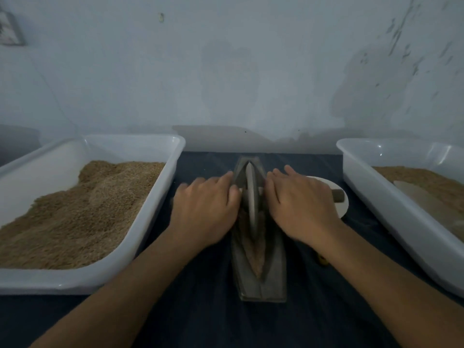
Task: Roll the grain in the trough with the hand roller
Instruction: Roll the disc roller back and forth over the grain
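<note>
The person's left hand (204,207) and right hand (302,204) lie palm down on the two ends of the hand roller's axle, fingers fairly straight and pressing rather than wrapping it, with the roller's disc (251,199) upright between them in the trough (261,280). The grain (256,257) lies in the groove nearer the person than the grip; it looks partly crushed, though how fine cannot be told. Rolling seems under way, with more passes likely needed. Left of the grip sits a white tray (75,280) heaped with grain; right of it another tray (401,222), and just past the right hand a small white dish (342,207) holding a stub-like handle, close enough to be knocked.
</note>
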`<state>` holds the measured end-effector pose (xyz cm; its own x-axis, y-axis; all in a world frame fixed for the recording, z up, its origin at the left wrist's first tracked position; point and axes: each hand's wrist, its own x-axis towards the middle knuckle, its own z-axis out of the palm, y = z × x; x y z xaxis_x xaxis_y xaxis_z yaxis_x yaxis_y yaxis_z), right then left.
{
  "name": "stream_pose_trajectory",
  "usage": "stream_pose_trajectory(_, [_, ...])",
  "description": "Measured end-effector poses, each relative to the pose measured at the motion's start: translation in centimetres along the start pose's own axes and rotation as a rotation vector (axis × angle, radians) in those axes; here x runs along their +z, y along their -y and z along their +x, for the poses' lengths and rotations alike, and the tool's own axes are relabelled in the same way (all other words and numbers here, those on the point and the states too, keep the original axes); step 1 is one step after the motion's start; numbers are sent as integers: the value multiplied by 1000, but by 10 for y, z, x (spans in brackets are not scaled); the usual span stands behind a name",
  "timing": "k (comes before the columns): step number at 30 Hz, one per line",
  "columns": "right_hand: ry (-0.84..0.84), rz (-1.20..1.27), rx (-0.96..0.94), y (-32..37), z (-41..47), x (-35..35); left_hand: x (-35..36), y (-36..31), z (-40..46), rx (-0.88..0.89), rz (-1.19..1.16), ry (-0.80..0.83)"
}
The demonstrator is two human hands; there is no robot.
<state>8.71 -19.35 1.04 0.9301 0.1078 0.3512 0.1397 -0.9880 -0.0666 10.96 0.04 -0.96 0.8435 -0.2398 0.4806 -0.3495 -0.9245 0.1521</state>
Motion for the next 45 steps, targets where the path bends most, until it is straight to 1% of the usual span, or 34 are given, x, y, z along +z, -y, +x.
stream_pose_trajectory(2, [68, -21, 103, -8, 45, 12, 18, 0, 39, -42, 153, -15])
stream_pose_trajectory(3, [86, -9, 165, -12, 64, 16, 23, -2, 58, -74, 194, -4])
stream_pose_trajectory(5, [107, 11, 248, -16, 89, 20, 25, -3, 86, -112, 188, 50])
stream_pose_trajectory(6, [113, 3, 254, -16, 93, 21, 24, -3, 92, -111, 178, 78])
stream_pose_trajectory(8, [107, -19, 212, -14, 81, 19, 17, -2, 85, -63, 224, 104])
stream_pose_trajectory(10, [90, -9, 133, -11, 50, 14, 9, -4, 50, -10, 254, 62])
stream_pose_trajectory(11, [77, 8, 86, -9, 30, 10, 5, -6, 27, -8, 222, 33])
stream_pose_trajectory(14, [1, 76, -2, 2, -33, -10, -13, -9, -37, 23, 22, -85])
stream_pose_trajectory(16, [-56, 70, -19, 3, -57, -21, -20, -9, -58, 78, 7, -154])
stream_pose_trajectory(18, [-52, 36, -28, 3, -58, -22, -23, -10, -57, 96, 4, -165])
stream_pose_trajectory(20, [-5, 49, -9, 4, -39, -17, -18, -9, -40, 63, -15, -127])
stream_pose_trajectory(21, [1, 53, 0, 3, -23, -9, -14, -8, -25, 33, -4, -82])
stream_pose_trajectory(25, [-41, -66, 98, -8, 62, 16, 18, -1, 57, -114, 216, 81])
stream_pose_trajectory(27, [-18, -82, 158, -8, 92, 19, 26, 3, 82, -179, 204, 138])
stream_pose_trajectory(28, [-18, -73, 175, -8, 97, 21, 28, 3, 86, -181, 200, 151])
stream_pose_trajectory(30, [-45, -65, 169, -7, 85, 20, 23, 1, 74, -120, 251, 117])
stream_pose_trajectory(32, [-64, -47, 97, -5, 51, 15, 13, -3, 45, -26, 235, 30])
stream_pose_trajectory(35, [-48, 3, 26, -3, -9, 2, -4, -4, -4, 63, 45, -99])
stream_pose_trajectory(37, [-124, 74, 27, 0, -42, -9, -15, -3, -36, 137, -5, -190])
stream_pose_trajectory(39, [-201, 84, 12, 3, -62, -13, -20, -3, -52, 188, 6, -220])
stream_pose_trajectory(41, [-142, 88, 33, 1, -57, -15, -20, -6, -43, 172, 16, -190])
stream_pose_trajectory(43, [-44, 80, 46, -2, -31, -11, -17, -7, -15, 102, 44, -81])
stream_pose_trajectory(45, [3, -28, 31, -7, 5, 1, -4, -2, 19, 44, 175, 46])
